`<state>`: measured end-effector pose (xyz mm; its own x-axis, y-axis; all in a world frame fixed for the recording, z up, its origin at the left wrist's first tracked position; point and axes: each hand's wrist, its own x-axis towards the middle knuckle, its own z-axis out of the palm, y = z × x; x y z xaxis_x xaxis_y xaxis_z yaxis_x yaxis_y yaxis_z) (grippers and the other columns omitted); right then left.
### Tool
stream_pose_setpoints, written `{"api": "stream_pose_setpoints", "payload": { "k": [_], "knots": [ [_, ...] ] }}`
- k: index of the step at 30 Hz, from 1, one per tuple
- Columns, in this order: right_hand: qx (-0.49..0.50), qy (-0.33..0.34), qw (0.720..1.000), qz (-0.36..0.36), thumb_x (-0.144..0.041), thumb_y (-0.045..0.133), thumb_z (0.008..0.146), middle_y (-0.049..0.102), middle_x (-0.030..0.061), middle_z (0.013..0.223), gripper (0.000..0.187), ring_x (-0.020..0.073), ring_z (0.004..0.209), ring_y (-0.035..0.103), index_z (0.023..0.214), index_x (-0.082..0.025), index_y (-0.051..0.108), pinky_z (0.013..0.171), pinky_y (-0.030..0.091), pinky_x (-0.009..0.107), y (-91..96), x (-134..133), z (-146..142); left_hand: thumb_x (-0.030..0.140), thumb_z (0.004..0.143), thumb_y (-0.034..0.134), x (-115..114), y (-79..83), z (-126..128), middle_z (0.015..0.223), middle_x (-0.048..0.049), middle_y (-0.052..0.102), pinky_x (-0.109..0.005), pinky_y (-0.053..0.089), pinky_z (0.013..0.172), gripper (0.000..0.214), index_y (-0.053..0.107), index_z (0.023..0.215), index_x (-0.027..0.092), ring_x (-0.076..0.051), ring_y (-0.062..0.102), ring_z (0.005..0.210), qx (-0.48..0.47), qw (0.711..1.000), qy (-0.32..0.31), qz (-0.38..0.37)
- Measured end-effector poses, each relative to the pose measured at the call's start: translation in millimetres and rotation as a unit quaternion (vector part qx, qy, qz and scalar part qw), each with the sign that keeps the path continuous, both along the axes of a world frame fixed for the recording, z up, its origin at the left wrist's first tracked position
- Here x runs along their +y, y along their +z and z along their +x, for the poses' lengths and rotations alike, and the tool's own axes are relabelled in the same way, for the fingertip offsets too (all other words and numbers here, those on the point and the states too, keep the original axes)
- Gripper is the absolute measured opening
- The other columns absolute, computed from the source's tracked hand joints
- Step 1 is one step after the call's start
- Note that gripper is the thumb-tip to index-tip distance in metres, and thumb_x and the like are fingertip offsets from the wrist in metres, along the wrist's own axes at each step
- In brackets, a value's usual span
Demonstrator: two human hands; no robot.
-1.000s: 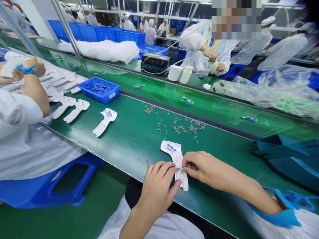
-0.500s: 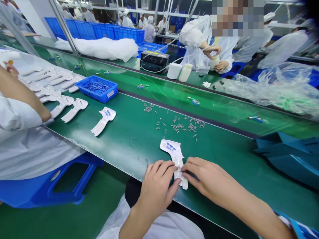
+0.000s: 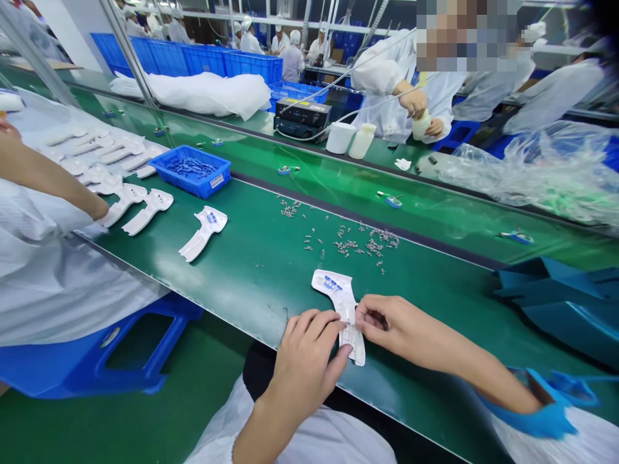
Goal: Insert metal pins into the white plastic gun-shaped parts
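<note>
A white gun-shaped plastic shell half lies hollow side up on the green bench, blue parts in its wide end. My left hand grips the handle's left edge, with its fingertips and thumb on the shell. On the opposite edge, my right hand is closed, thumb and fingers pinched by the middle of the handle. Whatever may be between those fingertips is hidden. Beyond the shell, small metal parts lie scattered. A second shell half with blue pieces rests farther left.
A blue bin of small blue parts stands at the back left, near several white shells. A co-worker's arm reaches in at left. Behind a ledge, a green conveyor carries small parts. Teal trays sit at right.
My right hand has drawn slightly back from the shell's handle, its fingers more curled. My left hand and the shell stay nearly still. Small parts on the conveyor have moved right.
</note>
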<state>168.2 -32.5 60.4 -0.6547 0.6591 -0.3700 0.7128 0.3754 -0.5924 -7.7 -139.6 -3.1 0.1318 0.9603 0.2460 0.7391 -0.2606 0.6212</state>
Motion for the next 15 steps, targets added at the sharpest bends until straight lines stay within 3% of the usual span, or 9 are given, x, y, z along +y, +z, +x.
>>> {"api": "stream_pose_setpoints", "payload": {
  "k": [9, 15],
  "knots": [
    [0.032, -0.030, 0.994, -0.096, -0.038, 0.051, 0.092, 0.051, -0.0021, 0.071, 0.022, 0.0130, 0.064, 0.041, 0.084, -0.020, 0.060, 0.058, 0.034, 0.024, -11.9, 6, 7, 0.030, 0.098, 0.052, -1, -0.1, -1, 0.127, 0.0008, 0.064, -0.037, 0.042, 0.091, 0.024, 0.055, 0.121, 0.025, -0.021, 0.054, 0.114, -0.001, 1.000, 0.002, 0.009],
    [0.025, -0.049, 0.995, -0.086, -0.042, 0.050, 0.093, 0.049, -0.0022, 0.072, 0.025, 0.0134, 0.065, 0.040, 0.085, -0.020, 0.059, 0.059, 0.033, 0.026, -12.8, 3, 6, 0.030, 0.099, 0.051, -1, -0.6, 0, 0.129, 0.0016, 0.063, -0.037, 0.041, 0.092, 0.023, 0.056, 0.121, 0.026, -0.021, 0.054, 0.114, -0.002, 1.000, 0.002, 0.001]
  ]
}}
